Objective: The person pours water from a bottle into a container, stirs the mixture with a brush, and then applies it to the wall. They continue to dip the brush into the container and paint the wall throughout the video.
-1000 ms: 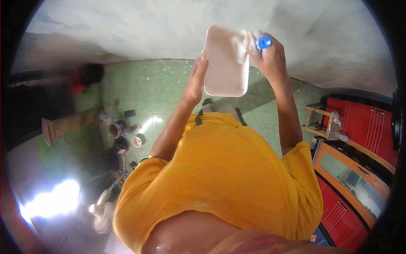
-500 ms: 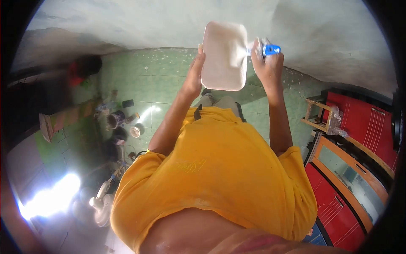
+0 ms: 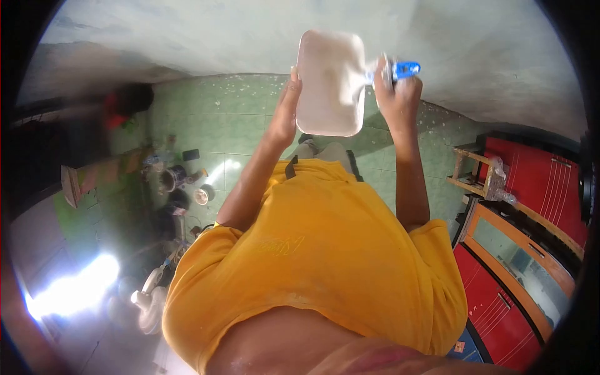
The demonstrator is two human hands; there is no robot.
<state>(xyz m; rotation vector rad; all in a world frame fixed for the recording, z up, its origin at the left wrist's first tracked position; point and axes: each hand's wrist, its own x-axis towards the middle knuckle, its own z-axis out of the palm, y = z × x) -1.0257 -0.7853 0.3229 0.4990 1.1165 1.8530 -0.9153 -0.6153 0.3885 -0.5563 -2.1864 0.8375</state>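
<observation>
My left hand point(image 3: 288, 109) grips the left edge of a shallow white rectangular tray point(image 3: 322, 94), thumb at its rim. A patch of white material point(image 3: 350, 84) lies on the tray's right side. My right hand point(image 3: 397, 94) is closed round a tool with a blue handle point(image 3: 407, 69), just right of the tray. The tool's white-smeared end reaches over the tray's right rim; its exact shape is blurred.
A pale wall point(image 3: 250, 37) rises ahead, above a green tiled floor point(image 3: 244, 131) with white spots. Buckets point(image 3: 172, 178) and a small pot point(image 3: 203, 194) stand at the left. A wooden rack point(image 3: 470, 170) and red cabinets point(image 3: 531, 181) are at the right.
The blue handle has shifted slightly right and up and lies more level. The tray has moved very slightly, still in my left hand.
</observation>
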